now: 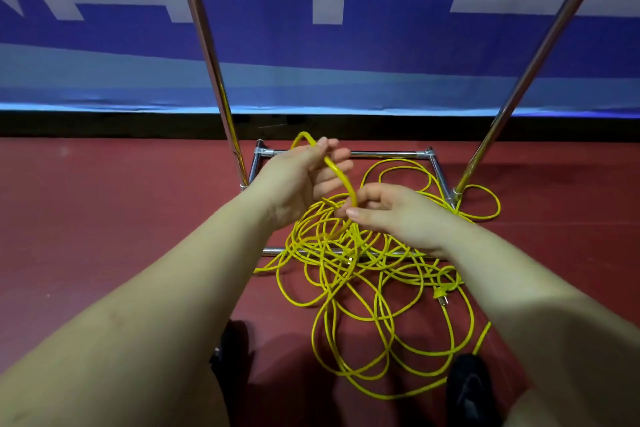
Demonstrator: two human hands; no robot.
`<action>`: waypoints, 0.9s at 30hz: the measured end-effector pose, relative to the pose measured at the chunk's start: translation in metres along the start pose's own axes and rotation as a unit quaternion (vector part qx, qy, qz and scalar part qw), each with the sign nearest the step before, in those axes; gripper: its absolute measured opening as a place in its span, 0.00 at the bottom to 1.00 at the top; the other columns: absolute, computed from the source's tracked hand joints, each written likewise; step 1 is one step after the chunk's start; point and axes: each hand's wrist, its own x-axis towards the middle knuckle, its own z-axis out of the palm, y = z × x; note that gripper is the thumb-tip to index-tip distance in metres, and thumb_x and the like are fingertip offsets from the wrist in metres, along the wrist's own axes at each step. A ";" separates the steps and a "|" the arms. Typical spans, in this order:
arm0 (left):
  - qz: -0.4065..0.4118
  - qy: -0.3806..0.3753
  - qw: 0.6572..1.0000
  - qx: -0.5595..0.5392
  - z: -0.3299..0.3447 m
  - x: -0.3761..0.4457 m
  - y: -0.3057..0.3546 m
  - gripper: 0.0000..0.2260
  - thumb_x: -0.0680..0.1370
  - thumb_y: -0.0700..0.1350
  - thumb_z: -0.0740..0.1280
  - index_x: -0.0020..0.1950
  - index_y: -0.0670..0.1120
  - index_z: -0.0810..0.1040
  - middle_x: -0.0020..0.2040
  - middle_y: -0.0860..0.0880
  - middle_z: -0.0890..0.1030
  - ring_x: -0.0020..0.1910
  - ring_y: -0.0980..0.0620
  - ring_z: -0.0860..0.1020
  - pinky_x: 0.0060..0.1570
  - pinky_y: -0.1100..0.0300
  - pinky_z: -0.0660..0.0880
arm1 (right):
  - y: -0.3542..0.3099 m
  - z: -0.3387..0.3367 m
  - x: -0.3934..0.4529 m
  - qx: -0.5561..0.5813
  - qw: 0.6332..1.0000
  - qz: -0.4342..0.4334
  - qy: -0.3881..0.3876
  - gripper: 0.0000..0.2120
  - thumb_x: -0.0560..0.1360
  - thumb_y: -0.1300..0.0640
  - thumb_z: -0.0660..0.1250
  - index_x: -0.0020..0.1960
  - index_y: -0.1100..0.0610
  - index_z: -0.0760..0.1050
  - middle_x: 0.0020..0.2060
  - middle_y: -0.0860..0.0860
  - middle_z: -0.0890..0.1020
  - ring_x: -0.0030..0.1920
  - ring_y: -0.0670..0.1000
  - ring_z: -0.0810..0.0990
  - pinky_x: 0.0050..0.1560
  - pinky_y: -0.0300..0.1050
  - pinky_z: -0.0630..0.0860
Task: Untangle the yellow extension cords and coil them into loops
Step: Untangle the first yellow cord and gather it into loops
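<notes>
Head view: left hand is up above the floor, fingers curled round a raised strand of the yellow extension cords, gripping it near the fingertips. The strand arches up over that hand's far side, then runs down and toward the right hand, its long axis going diagonally from far-left to near-right. Right hand sits lower and nearer, thumb and forefinger pinching the same strand at its lower end. Short span of cord between the two hands, curved rather than taut.

Below the right hand's pinch the strand drops into the main tangle, which lies on the red floor directly under and just near of both hands. The pile is many overlapping loops with no single direction; densest part is under the hands, over the near bar of the metal rack base. Looser, bigger loops spread toward the near edge of the floor, between the two black shoes. One loop goes right, round the foot of the right upright pole, and lies outside the frame. Another loop lies inside the frame, close to its far bar.

A yellow plug lies on the floor at the right side of the pile, under the right forearm, pointing roughly near-right. A second connector end seems to sit mid-pile, too buried to make out.

Behind the rack: blue and white banner.
</notes>
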 end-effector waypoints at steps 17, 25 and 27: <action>-0.118 -0.162 0.938 0.281 -0.001 -0.007 -0.024 0.09 0.82 0.40 0.56 0.50 0.46 0.76 0.43 0.49 0.80 0.44 0.54 0.80 0.50 0.57 0.77 | -0.014 -0.056 0.001 0.467 0.844 -0.030 0.263 0.09 0.80 0.57 0.56 0.43 0.57 0.71 0.29 0.49 0.83 0.35 0.46 0.84 0.33 0.39 0.80; -0.035 -0.006 0.999 0.014 0.001 0.000 -0.010 0.09 0.82 0.37 0.54 0.49 0.44 0.72 0.42 0.47 0.78 0.35 0.55 0.83 0.33 0.58 0.79 | -0.002 -0.006 -0.006 0.042 0.993 0.106 -0.001 0.09 0.75 0.52 0.65 0.55 0.50 0.73 0.53 0.49 0.80 0.53 0.46 0.78 0.56 0.43 0.72; -0.012 0.033 0.998 -0.048 0.000 0.002 -0.004 0.07 0.82 0.38 0.54 0.50 0.44 0.71 0.44 0.47 0.79 0.37 0.55 0.83 0.34 0.59 0.80 | 0.000 0.007 -0.005 0.021 0.996 0.077 -0.034 0.08 0.77 0.58 0.64 0.56 0.53 0.73 0.49 0.51 0.81 0.48 0.44 0.79 0.49 0.37 0.73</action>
